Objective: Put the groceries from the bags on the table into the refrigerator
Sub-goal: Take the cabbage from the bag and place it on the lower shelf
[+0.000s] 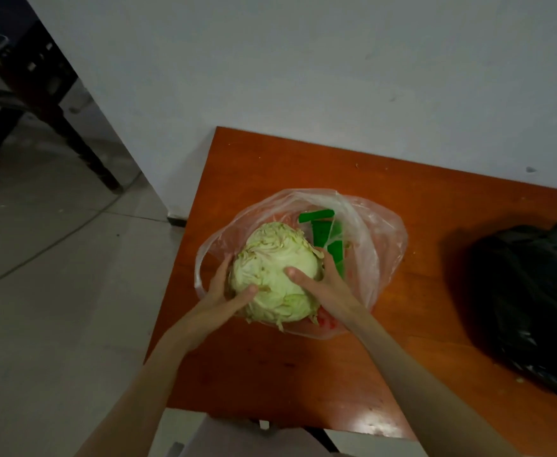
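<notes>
A pale green cabbage [275,265] sits in the mouth of a clear plastic bag [379,239] on the orange-brown table [303,367]. My left hand [227,291] grips the cabbage's left side with the thumb across its front. My right hand [323,285] clasps its right side. Green printed patches [323,232] show through the bag behind the cabbage. A black plastic bag [531,305] lies closed on the table's right part; its contents are hidden. The refrigerator is not in view.
A white wall [303,77] runs behind the table. Grey tiled floor [56,275] lies to the left, with dark furniture legs [72,133] at the upper left. The table's near edge is just below my forearms.
</notes>
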`<state>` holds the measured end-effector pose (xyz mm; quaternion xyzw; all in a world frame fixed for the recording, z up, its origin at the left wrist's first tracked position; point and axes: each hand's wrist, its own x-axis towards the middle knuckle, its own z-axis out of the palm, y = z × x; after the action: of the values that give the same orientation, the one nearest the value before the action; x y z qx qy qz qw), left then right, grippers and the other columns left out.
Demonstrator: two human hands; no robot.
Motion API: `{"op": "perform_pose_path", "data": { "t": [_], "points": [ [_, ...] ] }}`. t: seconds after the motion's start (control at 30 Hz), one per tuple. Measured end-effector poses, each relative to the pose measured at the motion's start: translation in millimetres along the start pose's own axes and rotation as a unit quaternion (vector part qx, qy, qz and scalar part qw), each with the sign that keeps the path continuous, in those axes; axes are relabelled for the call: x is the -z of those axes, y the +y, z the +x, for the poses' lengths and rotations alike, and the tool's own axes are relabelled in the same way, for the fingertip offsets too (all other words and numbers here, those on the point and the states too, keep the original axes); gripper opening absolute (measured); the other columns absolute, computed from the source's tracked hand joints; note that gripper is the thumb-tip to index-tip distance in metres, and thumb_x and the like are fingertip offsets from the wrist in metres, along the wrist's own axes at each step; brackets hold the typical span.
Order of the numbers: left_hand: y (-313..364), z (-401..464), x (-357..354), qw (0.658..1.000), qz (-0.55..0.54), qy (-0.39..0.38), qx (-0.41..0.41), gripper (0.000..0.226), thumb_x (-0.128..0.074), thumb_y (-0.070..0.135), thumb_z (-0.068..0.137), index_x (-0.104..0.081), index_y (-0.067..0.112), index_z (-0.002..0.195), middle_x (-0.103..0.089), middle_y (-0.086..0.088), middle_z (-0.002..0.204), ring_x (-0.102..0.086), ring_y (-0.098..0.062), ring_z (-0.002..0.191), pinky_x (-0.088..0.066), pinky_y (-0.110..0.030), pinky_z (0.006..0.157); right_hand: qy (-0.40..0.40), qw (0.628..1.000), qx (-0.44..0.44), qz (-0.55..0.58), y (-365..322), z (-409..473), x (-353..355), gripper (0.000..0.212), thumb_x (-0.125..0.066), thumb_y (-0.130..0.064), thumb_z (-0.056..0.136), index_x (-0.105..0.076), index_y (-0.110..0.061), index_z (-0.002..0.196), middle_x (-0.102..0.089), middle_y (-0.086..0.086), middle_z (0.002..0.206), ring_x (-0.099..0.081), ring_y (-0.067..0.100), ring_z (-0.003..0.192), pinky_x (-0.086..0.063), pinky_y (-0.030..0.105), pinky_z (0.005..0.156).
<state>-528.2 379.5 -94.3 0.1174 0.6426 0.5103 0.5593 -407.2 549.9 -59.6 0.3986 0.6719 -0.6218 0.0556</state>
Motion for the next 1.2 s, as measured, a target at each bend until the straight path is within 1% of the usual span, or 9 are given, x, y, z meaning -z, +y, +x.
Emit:
{"op": "perform_pose_path", "data": {
  "t": [0.13, 0.27, 0.33, 0.43, 0.57, 0.73, 0.9, 1.07, 1.2],
  "points": [
    [6, 4, -14, 0.993, -0.111, 0.036, -0.010, 0.110, -0.076, 0.055, 0.054, -0.010, 0.049, 0.142, -0.031, 0.005, 0.146, -0.046, -0.019, 0.121, -0.049, -0.051, 0.092, 0.042, 0.999, 0.017, 0.009, -8, -5, -15, 0.092, -0.063, -0.048, 0.077, -0.011, -0.017, 0.147, -0.037, -0.003, 0.141, -0.038, 0.007, 0.113, -0.039, 0.013, 0.081],
    [27, -4, -1, 0.994, -0.102, 0.034, -0.035, 0.111, -0.083, 0.052, 0.050, -0.019, 0.049, 0.140, -0.039, 0.004, 0.142, -0.051, -0.019, 0.121, -0.050, -0.051, 0.091, 0.047, 0.998, 0.036, 0.035, -24, -17, -18, 0.084, -0.063, -0.036, 0.083, -0.011, -0.017, 0.147, -0.042, -0.013, 0.123, -0.044, 0.003, 0.106, -0.038, -0.002, 0.072],
    [45, -11, 1, 0.994, -0.073, 0.025, -0.072, 0.103, -0.081, 0.048, 0.054, -0.022, 0.049, 0.139, -0.042, 0.007, 0.139, -0.051, -0.017, 0.120, -0.050, -0.051, 0.091, 0.062, 0.994, 0.060, 0.061, -34, -27, -17, 0.087, -0.066, -0.038, 0.079, -0.013, -0.020, 0.146, -0.044, -0.014, 0.121, -0.048, 0.002, 0.102, -0.043, 0.001, 0.069],
    [82, -21, -4, 0.990, -0.024, 0.009, -0.140, 0.100, -0.081, 0.052, 0.054, -0.027, 0.045, 0.139, -0.044, 0.008, 0.137, -0.051, -0.013, 0.120, -0.050, -0.048, 0.092, 0.111, 0.985, 0.113, 0.072, -50, -47, -8, 0.100, -0.075, -0.058, 0.063, -0.022, -0.027, 0.143, -0.045, -0.009, 0.134, -0.051, 0.011, 0.117, -0.054, 0.025, 0.085],
    [123, -31, -32, 0.976, 0.029, -0.017, -0.215, 0.104, -0.079, 0.054, 0.049, -0.028, 0.041, 0.139, -0.047, 0.005, 0.136, -0.053, -0.012, 0.118, -0.051, -0.040, 0.093, 0.172, 0.965, 0.168, 0.103, -68, -91, 18, 0.087, -0.078, -0.052, 0.062, -0.033, -0.031, 0.134, -0.050, -0.007, 0.127, -0.055, 0.014, 0.112, -0.057, 0.037, 0.083],
    [141, -55, -98, 0.950, 0.081, -0.107, -0.283, 0.099, -0.078, 0.052, 0.052, -0.033, 0.034, 0.139, -0.051, 0.003, 0.134, -0.056, -0.013, 0.116, -0.054, -0.036, 0.088, 0.274, 0.927, 0.216, 0.140, -50, -167, 49, 0.076, -0.077, -0.041, 0.068, -0.039, -0.031, 0.133, -0.057, -0.013, 0.119, -0.062, -0.001, 0.097, -0.056, 0.024, 0.075],
    [132, -95, -200, 0.926, 0.089, -0.220, -0.294, 0.103, -0.081, 0.052, 0.047, -0.034, 0.035, 0.138, -0.049, -0.002, 0.135, -0.058, -0.021, 0.113, -0.057, -0.037, 0.077, 0.392, 0.885, 0.215, 0.129, -5, -271, 82, 0.075, -0.076, -0.050, 0.067, -0.041, -0.036, 0.132, -0.056, -0.014, 0.121, -0.060, 0.004, 0.103, -0.056, 0.026, 0.079],
    [89, -168, -334, 0.884, 0.090, -0.346, -0.303, 0.098, -0.081, 0.052, 0.050, -0.036, 0.038, 0.136, -0.052, 0.002, 0.133, -0.058, -0.019, 0.114, -0.055, -0.044, 0.083, 0.525, 0.815, 0.212, 0.120, 67, -416, 112, 0.087, -0.074, -0.058, 0.054, -0.042, -0.035, 0.131, -0.057, -0.016, 0.120, -0.059, 0.000, 0.103, -0.054, 0.023, 0.082],
    [40, -239, -425, 0.848, 0.074, -0.432, -0.299, 0.084, -0.082, 0.040, 0.063, -0.039, 0.033, 0.135, -0.057, 0.005, 0.125, -0.062, -0.014, 0.106, -0.057, -0.032, 0.074, 0.589, 0.781, 0.184, 0.099, 118, -529, 123, 0.072, -0.075, -0.049, 0.059, -0.042, -0.042, 0.122, -0.055, -0.020, 0.111, -0.059, 0.001, 0.099, -0.055, 0.025, 0.080]
  ]
}}
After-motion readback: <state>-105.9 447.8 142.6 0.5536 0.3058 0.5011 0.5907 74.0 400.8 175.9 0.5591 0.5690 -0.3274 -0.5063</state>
